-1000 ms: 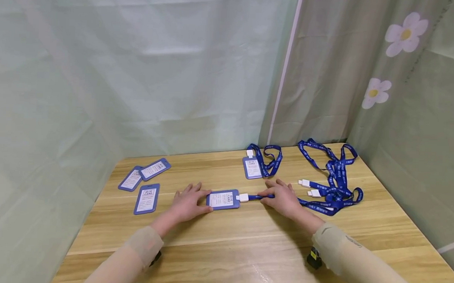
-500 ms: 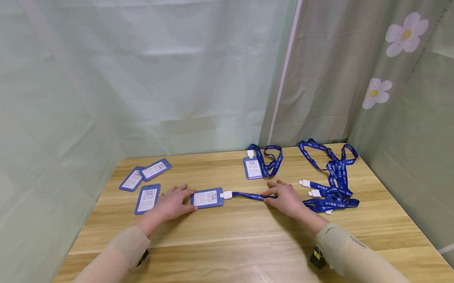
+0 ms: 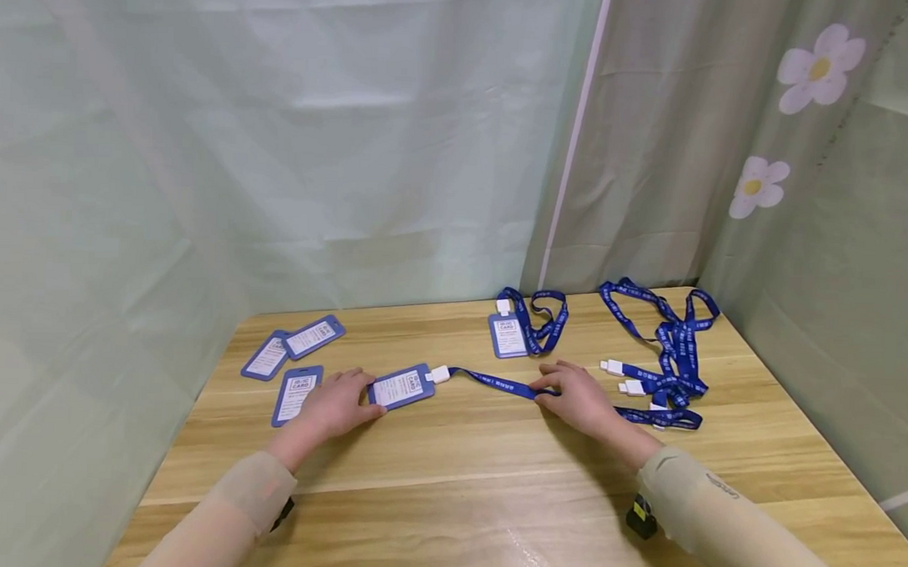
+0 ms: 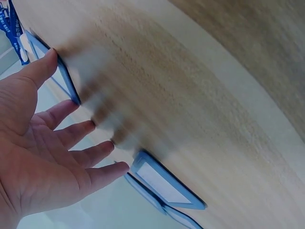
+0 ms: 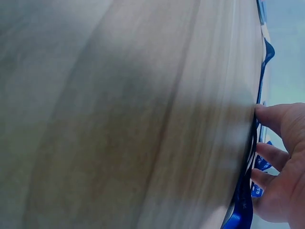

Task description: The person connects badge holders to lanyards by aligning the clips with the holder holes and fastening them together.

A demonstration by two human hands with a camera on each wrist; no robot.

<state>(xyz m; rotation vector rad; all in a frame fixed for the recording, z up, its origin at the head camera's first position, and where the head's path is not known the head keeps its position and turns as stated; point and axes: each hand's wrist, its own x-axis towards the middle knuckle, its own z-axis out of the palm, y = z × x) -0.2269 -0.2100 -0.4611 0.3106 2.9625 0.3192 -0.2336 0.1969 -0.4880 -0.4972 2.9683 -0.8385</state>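
Observation:
A blue ID card holder (image 3: 402, 387) lies slightly turned on the table, clipped by a white buckle (image 3: 439, 374) to a blue lanyard (image 3: 495, 383). My left hand (image 3: 339, 405) holds this holder by its left end. In the left wrist view the thumb (image 4: 45, 67) and index finger (image 4: 62, 113) sit at two of its corners, while the other fingers spread out apart from it. My right hand (image 3: 579, 398) pinches the lanyard strap on the table to the right. The strap's rest trails out past that hand, as the right wrist view's strap (image 5: 243, 205) shows.
Three loose card holders lie at the left: one (image 3: 296, 396) beside my left hand, two (image 3: 314, 338) overlapping behind it. A card holder with its lanyard (image 3: 508, 335) lies at the back. Several tangled lanyards (image 3: 677, 350) with white buckles lie at the right. Curtains border the table (image 3: 446, 517).
My left hand has drawn the card holder and its lanyard leftward, and the holder has turned a little. Strap has slid out of the pile at the right. My right hand has barely moved.

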